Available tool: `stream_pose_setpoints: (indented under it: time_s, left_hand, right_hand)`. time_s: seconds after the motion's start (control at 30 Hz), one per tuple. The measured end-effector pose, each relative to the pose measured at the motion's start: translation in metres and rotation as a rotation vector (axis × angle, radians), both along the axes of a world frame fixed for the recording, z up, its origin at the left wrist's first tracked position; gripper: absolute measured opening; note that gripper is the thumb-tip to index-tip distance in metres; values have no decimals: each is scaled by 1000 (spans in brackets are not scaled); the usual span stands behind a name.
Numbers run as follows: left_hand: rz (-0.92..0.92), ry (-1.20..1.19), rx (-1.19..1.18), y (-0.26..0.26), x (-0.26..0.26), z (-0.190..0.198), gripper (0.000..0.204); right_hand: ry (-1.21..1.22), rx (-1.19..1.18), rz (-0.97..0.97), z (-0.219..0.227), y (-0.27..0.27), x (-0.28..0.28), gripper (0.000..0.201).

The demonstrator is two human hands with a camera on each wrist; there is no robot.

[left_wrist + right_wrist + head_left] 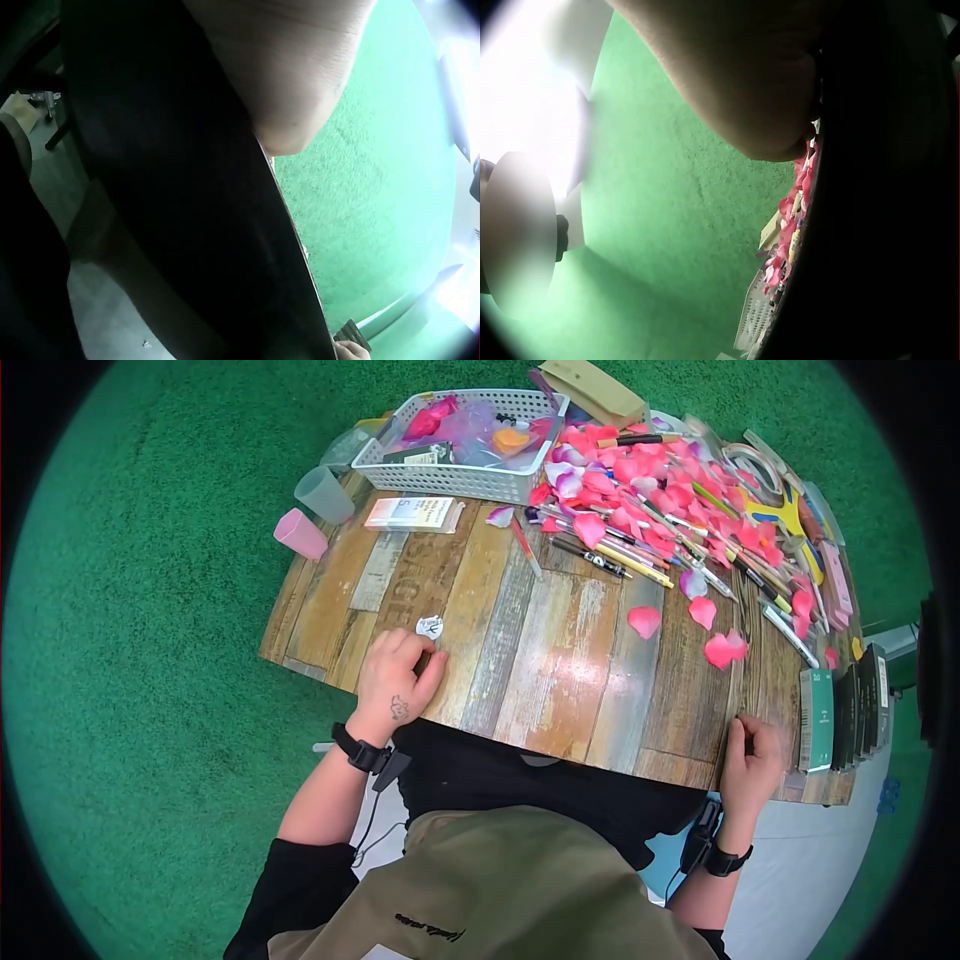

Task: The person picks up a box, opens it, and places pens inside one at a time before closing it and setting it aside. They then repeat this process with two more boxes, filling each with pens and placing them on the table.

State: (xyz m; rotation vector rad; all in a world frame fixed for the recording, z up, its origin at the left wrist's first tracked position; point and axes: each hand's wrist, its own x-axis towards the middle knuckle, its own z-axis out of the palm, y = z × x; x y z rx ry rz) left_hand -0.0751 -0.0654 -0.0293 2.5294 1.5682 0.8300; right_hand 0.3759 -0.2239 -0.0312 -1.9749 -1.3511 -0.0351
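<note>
My left hand (398, 678) rests on the wood-plank table (560, 670) near its front left edge, fingers loosely bent. Just beyond its knuckles lies a small round white piece (429, 627) with dark marks. At the front right edge of the table rests my right hand (752, 765), its fingers loosely curled and nothing seen in them. Close beside that hand stands a green and white box (816, 720). In the left wrist view the heel of the left hand (292, 82) sits at the table edge. The right wrist view shows the right hand (742, 90) likewise, its fingers hidden.
A white perforated basket (450, 482) holds bagged things at the back. Pink petals (620, 485) and many pens cover the back right. A boxed pack (414, 514), a pink cup (301, 535) and a translucent cup (324, 495) stand back left. Dark boxes (862, 705) line the right edge.
</note>
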Motion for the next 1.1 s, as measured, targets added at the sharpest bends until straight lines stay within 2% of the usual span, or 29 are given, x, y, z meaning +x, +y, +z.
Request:
stream_pose_setpoints:
  time_s: [0.4, 0.5, 0.6, 0.7, 0.8, 0.93, 1.03, 1.1]
  left_hand:
    - [-9, -20, -27, -3, 6, 7, 16]
    - [0, 13, -96, 2, 6, 9, 18]
    - [-70, 55, -127, 12, 4, 16, 22]
    - [-33, 51, -473, 27, 2, 35, 26]
    - [-27, 24, -494, 28, 3, 39, 30]
    - [-54, 34, -222, 15, 1, 24, 28]
    - [78, -12, -348, -3, 12, 29, 21]
    - [-76, 72, -120, -9, 26, 37, 14]
  right_hand:
    - [37, 27, -115, -1, -1, -2, 13]
    - [54, 16, -136, 0, -3, -5, 13]
    - [31, -4, -144, 2, 2, -2, 13]
    - [16, -48, -151, 2, 0, -4, 14]
    - [4, -54, -152, 3, 3, -4, 14]
    - [4, -59, -174, 4, 5, -6, 12]
    - [-24, -43, -195, 1, 5, -7, 11]
    - [-34, -37, -203, 1, 6, -8, 10]
